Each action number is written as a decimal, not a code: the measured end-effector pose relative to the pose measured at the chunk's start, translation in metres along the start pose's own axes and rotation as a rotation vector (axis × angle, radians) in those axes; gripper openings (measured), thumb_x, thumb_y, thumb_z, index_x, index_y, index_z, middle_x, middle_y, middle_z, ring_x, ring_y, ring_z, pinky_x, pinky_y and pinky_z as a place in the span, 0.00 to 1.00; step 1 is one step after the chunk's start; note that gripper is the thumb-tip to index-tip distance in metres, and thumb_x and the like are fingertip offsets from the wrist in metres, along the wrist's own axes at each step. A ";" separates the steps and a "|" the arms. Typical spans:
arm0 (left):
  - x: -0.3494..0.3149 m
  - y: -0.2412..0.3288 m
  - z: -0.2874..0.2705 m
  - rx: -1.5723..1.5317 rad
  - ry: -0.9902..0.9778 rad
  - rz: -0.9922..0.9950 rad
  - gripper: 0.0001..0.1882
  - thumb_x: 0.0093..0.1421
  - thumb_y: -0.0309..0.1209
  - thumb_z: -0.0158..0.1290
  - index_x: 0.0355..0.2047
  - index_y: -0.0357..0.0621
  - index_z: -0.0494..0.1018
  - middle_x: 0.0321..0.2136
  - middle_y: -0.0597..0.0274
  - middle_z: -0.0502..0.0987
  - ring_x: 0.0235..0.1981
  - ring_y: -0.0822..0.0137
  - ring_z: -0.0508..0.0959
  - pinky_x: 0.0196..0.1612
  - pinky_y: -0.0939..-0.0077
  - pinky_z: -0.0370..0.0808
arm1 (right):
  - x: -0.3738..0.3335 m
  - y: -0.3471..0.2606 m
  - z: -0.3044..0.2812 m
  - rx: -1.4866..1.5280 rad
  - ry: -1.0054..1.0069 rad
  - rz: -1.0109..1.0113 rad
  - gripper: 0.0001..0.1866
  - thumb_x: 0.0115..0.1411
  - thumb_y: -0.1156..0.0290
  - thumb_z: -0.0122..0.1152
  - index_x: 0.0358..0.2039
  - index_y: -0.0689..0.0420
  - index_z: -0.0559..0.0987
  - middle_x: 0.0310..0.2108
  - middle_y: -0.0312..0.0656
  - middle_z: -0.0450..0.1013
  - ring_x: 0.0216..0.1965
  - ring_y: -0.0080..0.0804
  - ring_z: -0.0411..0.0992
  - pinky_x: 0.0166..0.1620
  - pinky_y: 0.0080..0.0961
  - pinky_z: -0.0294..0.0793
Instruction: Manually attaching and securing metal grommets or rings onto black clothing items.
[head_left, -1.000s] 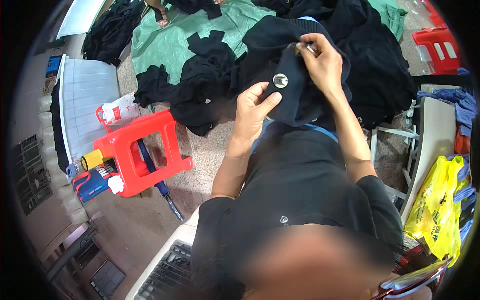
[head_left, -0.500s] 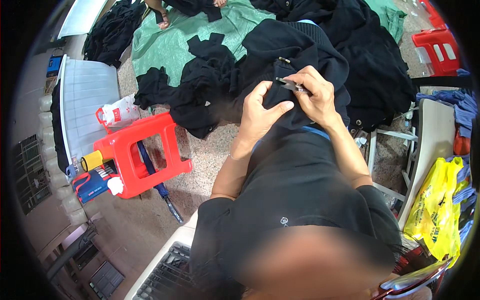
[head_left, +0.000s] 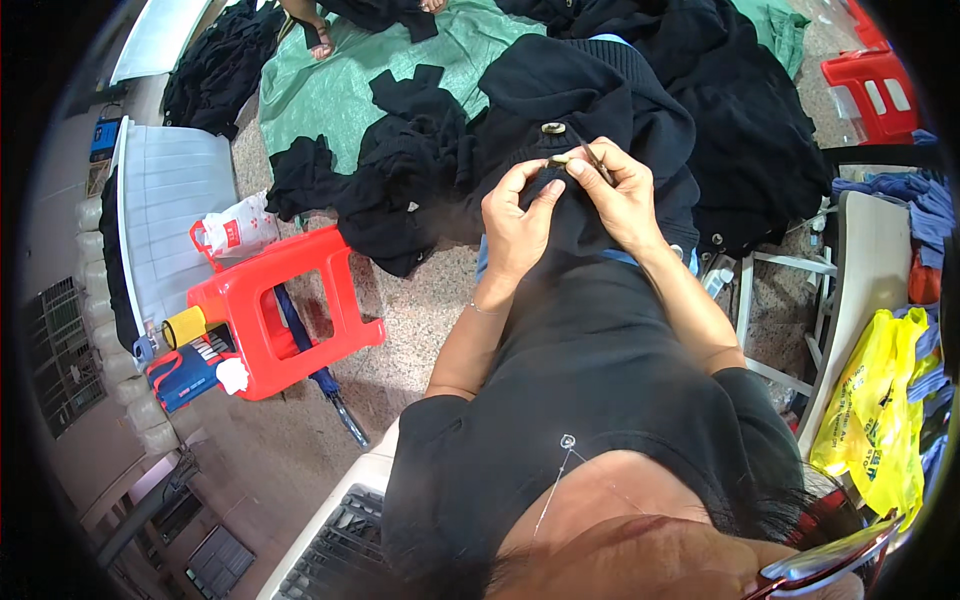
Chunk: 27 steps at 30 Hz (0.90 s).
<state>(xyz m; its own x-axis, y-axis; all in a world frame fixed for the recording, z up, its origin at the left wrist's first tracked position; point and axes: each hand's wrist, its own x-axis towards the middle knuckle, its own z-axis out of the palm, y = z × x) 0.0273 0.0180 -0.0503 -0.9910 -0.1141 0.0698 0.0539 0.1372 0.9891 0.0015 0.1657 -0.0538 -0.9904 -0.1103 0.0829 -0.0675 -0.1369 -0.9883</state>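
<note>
Across my lap lies a black knit cardigan [head_left: 545, 80] with a ribbed band and light buttons. My left hand [head_left: 515, 225] is closed, pinching the cardigan's edge between thumb and fingers beside a button [head_left: 558, 160]. My right hand [head_left: 622, 200] holds small dark thread snips [head_left: 594, 160] in its curled fingers, while its thumb and fingertip meet at the same button. Just beyond the fingertips, another button [head_left: 553, 128] shows on the cloth. Whether the snips' blades are apart is not visible.
A red plastic stool [head_left: 260, 350] lies at left with a blue box [head_left: 185, 375] by it. Black garments [head_left: 410, 150] lie on a green sheet [head_left: 320, 110] ahead; another person's foot [head_left: 321, 45] is at the far edge. A yellow bag [head_left: 870, 410] hangs at right.
My right hand has turned, swinging the snips from pointing left to along the fingers, and its thumb has come to the button. My left thumb has drawn in to pinch the edge.
</note>
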 end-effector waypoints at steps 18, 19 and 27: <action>-0.003 -0.003 0.004 -0.046 0.074 -0.025 0.11 0.60 0.23 0.59 0.43 0.34 0.77 0.36 0.67 0.79 0.36 0.79 0.75 0.42 0.85 0.73 | -0.007 -0.007 -0.006 -0.652 0.061 -0.433 0.07 0.56 0.73 0.68 0.34 0.60 0.80 0.25 0.39 0.74 0.20 0.29 0.74 0.24 0.22 0.71; -0.003 -0.003 0.004 -0.046 0.074 -0.025 0.11 0.60 0.23 0.59 0.43 0.34 0.77 0.36 0.67 0.79 0.36 0.79 0.75 0.42 0.85 0.73 | -0.007 -0.008 -0.006 -0.652 0.061 -0.433 0.07 0.56 0.73 0.68 0.34 0.60 0.80 0.25 0.39 0.74 0.20 0.29 0.74 0.24 0.22 0.71; -0.004 -0.004 0.007 -0.025 0.097 0.006 0.12 0.60 0.22 0.59 0.44 0.34 0.77 0.37 0.64 0.80 0.38 0.77 0.76 0.45 0.83 0.73 | -0.008 -0.008 -0.006 -0.617 0.059 -0.409 0.07 0.56 0.73 0.68 0.35 0.61 0.81 0.25 0.40 0.75 0.20 0.28 0.74 0.23 0.21 0.71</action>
<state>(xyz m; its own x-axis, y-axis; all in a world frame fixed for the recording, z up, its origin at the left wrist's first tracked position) 0.0301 0.0249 -0.0555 -0.9743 -0.2081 0.0863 0.0636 0.1137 0.9915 0.0095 0.1736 -0.0473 -0.8755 -0.1139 0.4697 -0.4704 0.4242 -0.7738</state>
